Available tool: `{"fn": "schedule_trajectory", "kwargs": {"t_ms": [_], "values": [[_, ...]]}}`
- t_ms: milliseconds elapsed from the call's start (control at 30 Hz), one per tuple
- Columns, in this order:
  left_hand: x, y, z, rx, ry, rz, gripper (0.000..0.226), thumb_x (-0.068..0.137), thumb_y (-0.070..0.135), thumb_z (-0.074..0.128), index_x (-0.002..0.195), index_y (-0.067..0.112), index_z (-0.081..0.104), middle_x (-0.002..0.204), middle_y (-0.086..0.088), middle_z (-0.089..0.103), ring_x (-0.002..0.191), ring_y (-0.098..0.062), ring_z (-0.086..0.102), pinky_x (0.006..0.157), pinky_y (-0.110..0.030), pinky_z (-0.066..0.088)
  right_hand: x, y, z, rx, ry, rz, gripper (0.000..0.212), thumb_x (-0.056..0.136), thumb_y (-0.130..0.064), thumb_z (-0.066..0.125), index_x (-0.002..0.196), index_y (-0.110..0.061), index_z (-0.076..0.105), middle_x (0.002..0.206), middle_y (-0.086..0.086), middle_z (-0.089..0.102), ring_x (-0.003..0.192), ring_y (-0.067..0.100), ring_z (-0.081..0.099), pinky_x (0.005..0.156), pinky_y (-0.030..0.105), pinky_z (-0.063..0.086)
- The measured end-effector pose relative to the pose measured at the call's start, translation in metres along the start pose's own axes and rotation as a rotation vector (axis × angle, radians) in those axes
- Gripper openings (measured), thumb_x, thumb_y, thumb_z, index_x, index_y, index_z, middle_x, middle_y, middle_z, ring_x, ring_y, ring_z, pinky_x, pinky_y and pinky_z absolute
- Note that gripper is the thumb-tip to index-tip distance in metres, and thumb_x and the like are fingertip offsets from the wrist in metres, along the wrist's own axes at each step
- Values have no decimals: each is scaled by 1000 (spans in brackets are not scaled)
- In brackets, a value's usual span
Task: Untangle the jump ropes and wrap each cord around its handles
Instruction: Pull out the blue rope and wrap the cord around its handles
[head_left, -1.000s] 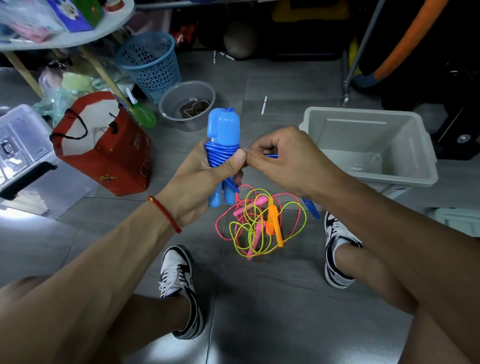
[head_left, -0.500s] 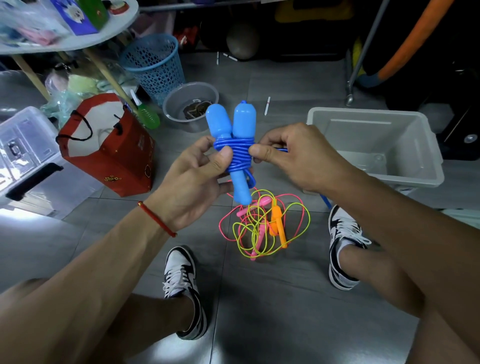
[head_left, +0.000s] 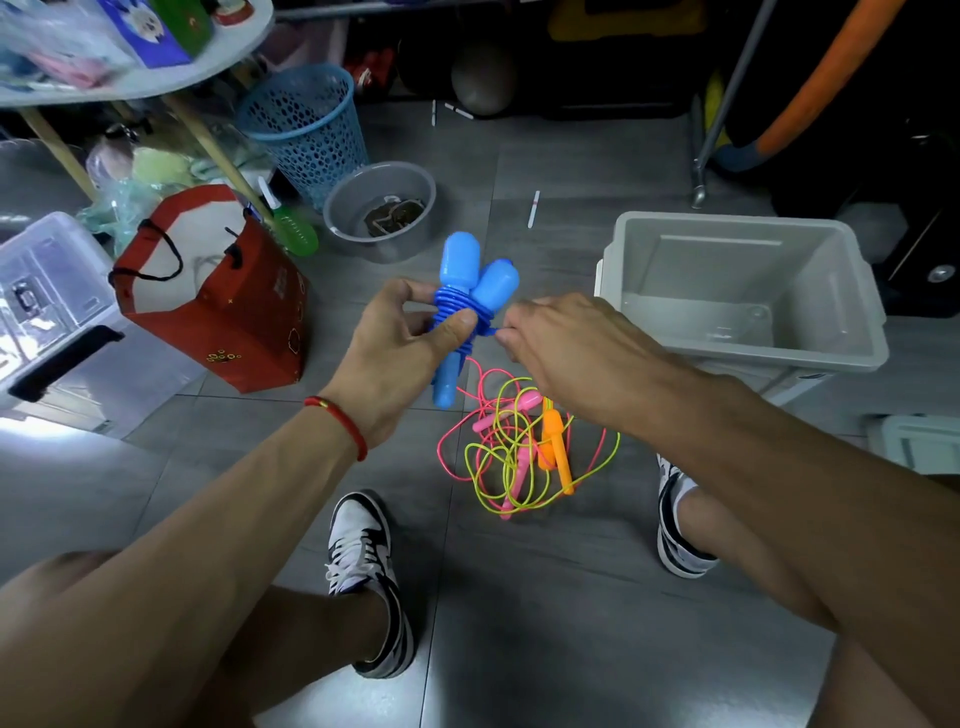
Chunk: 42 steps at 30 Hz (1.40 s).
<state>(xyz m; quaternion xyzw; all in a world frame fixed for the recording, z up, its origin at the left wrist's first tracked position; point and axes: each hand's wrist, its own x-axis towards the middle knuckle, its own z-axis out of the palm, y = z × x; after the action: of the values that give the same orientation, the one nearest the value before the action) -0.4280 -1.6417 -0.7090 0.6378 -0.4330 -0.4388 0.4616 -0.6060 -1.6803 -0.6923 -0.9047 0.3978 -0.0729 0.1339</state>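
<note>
Blue handles (head_left: 470, 291) tipped more to right than half second ago, tops now spread apart. Left hand (head_left: 400, 353) grips blue handles, thumb pressing blue cord (head_left: 457, 306) wound round them. Right hand (head_left: 566, 348), at 3 o'clock of bundle, pinches loose cord end. Pink and yellow ropes (head_left: 514, 447) lie tangled on floor (head_left: 519, 623) at 6 o'clock of hands, orange handles (head_left: 553, 436) among them. Grey bin (head_left: 737, 291) at 3 o'clock.

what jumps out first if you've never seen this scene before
The bright blue plastic jump rope handles at centre, bound together by coils of blue cord, gripped by the left hand while the right hand pinches the cord's end. Just below, on the grey tiled floor, lies a neon tangle of pink and yellow jump ropes, beside an empty grey plastic bin.
</note>
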Motion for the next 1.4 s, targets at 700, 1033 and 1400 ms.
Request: {"fn": "schedule_trajectory", "kwargs": {"t_ms": [700,1033,1400], "values": [[-16,-5,-1,853,-536,359,37,80,51,76,99,19,75,85,9,61,78,-13,56,71,-27,44,7,17,-17,-4,-27,-274,19,94,-47,59,91,-30,67,88,-9,57,86,13,55,64,32,33],[-30,12,-2,573,-478,311,45,65,33,92,87,27,53,89,3,72,84,-16,70,81,-44,55,9,39,-28,527,-217,-103,14,81,-35,79,81,-21,78,56,-13,59,56,0,48,56,11,36],[-20,26,-11,-195,-388,125,64,65,11,90,109,6,44,75,-15,71,56,-23,62,54,-31,52,3,42,0,1354,-357,103,9,89,-12,64,81,-9,61,64,1,51,52,8,39,49,19,31]]}}
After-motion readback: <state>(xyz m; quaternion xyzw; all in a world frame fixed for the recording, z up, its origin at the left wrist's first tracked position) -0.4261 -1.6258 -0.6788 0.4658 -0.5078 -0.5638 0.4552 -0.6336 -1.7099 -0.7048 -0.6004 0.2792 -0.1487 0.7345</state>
